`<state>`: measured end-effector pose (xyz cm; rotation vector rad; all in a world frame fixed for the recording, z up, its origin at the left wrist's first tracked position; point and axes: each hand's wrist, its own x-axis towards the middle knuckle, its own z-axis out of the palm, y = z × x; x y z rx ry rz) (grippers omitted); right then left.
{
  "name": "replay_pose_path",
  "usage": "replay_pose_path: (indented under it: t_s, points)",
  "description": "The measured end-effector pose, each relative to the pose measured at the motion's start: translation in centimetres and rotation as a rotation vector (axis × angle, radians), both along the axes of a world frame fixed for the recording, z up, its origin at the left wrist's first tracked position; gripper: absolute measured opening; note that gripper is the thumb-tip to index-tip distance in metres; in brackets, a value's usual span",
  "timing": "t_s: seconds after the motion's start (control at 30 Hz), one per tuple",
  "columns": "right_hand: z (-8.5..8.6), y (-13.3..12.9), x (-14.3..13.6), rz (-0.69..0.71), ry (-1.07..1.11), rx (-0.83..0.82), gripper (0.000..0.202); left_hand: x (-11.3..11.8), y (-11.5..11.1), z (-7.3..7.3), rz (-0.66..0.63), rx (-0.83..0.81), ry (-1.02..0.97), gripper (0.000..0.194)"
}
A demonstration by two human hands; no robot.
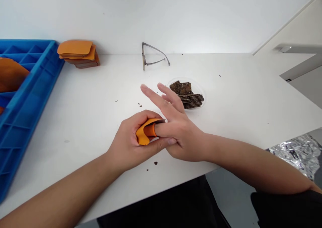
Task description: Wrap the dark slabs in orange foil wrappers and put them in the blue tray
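Note:
My left hand point(133, 139) is closed around a small orange paper pouch point(142, 135), whose curved mouth gapes toward me. My right hand point(179, 127) meets it from the right, with several fingers spread up and to the left. One right finger wears an orange finger cot point(151, 130) and reaches into the pouch, where its tip is hidden. The left thumb lies along the underside, near the right palm; the right thumb is hidden. Just beyond the right hand, thin dark brown squares point(192, 100) are stacked in a clear round dish point(204, 102).
Folded eyeglasses point(144, 58) lie by the wall. At the back left stands a stack of orange pouches point(77, 51). A blue divided tray point(27, 120) with orange pieces fills the left edge. Dark crumbs point(155, 163) dot the white table point(95, 120). Crumpled foil point(299, 154) is at lower right.

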<state>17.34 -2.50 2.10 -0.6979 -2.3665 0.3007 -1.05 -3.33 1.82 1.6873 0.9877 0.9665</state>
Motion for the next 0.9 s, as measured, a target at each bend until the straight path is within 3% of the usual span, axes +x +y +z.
replay_pose_path:
  t_s: [0.23,0.47,0.73,0.9]
  points:
    - [1.6,-0.7,0.6,-0.054,-0.093,0.123,0.041,-0.3,-0.3,0.1,-0.037,0.122,-0.006,0.035]
    - [2.2,-0.7,0.9,-0.058,-0.107,0.143,0.026,-0.1,-0.2,0.4,-0.036,0.11,-0.021,0.034]
    - [3.6,-0.9,1.9,-0.051,-0.165,0.184,0.026,-0.1,-0.5,0.7,-0.018,0.096,0.014,0.038]
    - [5.5,-0.7,3.9,0.004,-0.271,0.072,0.028,-0.1,-0.5,1.0,-0.02,0.054,0.025,0.037]
